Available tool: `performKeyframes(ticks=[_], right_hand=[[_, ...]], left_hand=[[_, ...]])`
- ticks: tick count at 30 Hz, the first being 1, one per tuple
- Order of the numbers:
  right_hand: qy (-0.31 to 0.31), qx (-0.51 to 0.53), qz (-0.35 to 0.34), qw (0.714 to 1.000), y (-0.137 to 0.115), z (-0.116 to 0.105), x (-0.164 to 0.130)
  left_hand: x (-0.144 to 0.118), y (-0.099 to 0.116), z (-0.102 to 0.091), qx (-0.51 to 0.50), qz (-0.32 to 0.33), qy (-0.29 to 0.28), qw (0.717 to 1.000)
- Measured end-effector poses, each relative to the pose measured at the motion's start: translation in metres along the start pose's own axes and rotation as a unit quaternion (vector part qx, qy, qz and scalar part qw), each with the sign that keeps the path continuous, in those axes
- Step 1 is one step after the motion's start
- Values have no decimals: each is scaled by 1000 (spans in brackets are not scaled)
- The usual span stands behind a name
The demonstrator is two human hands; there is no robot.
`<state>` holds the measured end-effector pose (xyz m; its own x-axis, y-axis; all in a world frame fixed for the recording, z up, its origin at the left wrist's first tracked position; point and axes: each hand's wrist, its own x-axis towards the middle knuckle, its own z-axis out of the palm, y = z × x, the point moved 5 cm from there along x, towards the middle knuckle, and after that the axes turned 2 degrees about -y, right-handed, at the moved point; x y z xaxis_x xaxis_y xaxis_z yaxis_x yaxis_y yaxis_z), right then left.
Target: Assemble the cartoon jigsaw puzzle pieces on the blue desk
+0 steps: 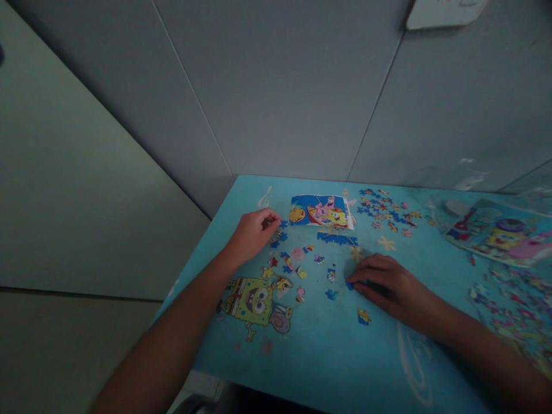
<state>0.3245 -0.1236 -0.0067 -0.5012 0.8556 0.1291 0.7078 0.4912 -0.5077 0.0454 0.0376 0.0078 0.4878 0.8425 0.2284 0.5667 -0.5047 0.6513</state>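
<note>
Left hand (pixel 252 233) near tabletop (pixel 328 356) far-left corner, fingers curled pinching blue puzzle piece (pixel 282 223) beside reference picture (pixel 321 210). Right hand (pixel 388 284) flat mid-tabletop, pressing blue piece (pixel 350 284), not gripping. Tip imo: sort loose pieces (pixel 293 264) by colour, slide don't lift.

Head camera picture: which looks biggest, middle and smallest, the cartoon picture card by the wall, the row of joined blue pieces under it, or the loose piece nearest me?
1. Cartoon picture card, largest.
2. Row of joined blue pieces, narrower and much thinner.
3. Loose piece, smallest, although it lies nearest the camera.
</note>
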Motion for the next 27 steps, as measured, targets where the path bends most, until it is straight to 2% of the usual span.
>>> performKeyframes(ticks=[4, 27], right_hand=[[-1, 0, 0, 1000, 0, 0, 1], [16, 11, 0, 1000, -4, -2, 3]], left_hand=[[-2, 8, 11, -26, -11, -33, 999], [-4, 14, 15, -10, 14, -62, 998]])
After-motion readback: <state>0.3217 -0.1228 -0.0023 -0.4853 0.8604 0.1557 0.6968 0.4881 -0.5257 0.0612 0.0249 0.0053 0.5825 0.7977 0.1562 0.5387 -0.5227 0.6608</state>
